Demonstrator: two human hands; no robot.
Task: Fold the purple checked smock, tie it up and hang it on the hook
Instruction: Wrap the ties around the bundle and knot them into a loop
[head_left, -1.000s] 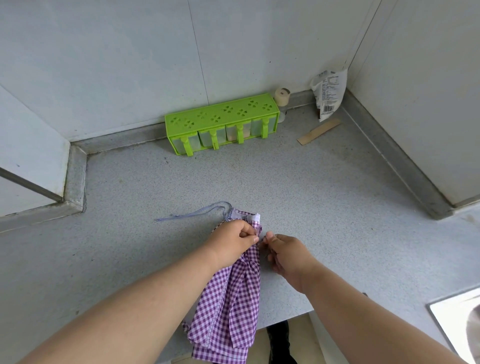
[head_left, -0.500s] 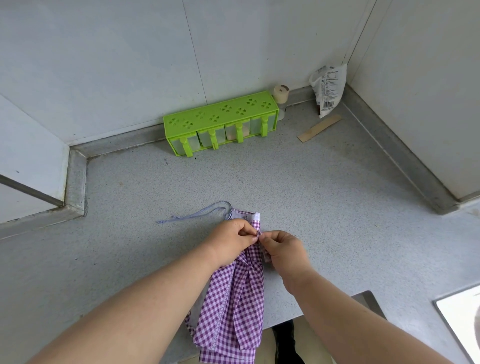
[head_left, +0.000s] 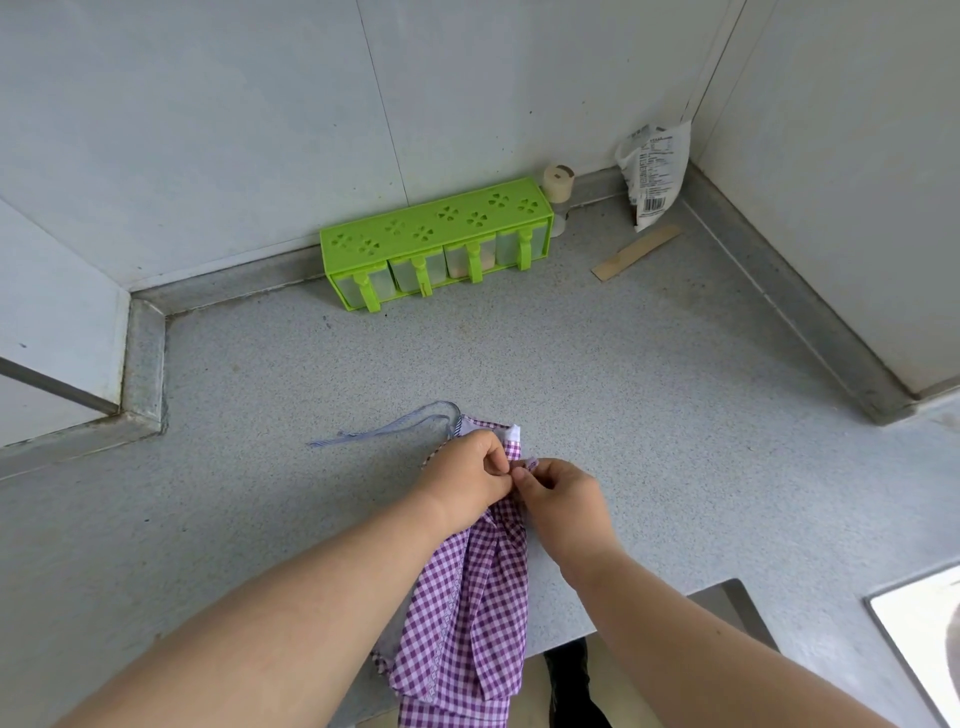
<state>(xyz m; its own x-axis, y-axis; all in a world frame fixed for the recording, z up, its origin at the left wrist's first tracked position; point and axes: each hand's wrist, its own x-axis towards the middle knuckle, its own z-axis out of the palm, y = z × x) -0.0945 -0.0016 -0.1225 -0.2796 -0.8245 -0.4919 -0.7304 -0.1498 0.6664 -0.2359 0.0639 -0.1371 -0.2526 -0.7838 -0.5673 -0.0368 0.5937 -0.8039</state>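
Observation:
The purple checked smock (head_left: 467, 618) lies folded into a narrow strip on the grey counter (head_left: 649, 415), its lower end hanging over the front edge. A thin striped tie strap (head_left: 384, 430) trails left from its top. My left hand (head_left: 470, 480) grips the bunched top of the smock. Right beside it, my right hand (head_left: 563, 501) pinches a small bit of the fabric edge or strap; the fingertips of both hands nearly touch. No hook is in view.
A green spice rack (head_left: 436, 244) stands against the back wall, with a small jar (head_left: 557, 189), a white packet (head_left: 655, 174) and a flat wooden stick (head_left: 636, 252) in the right corner. A sink rim (head_left: 914, 654) shows at the lower right.
My right hand has crept up and left to meet my left hand at the smock's top. The left hand has stayed in place, gripping the fabric.

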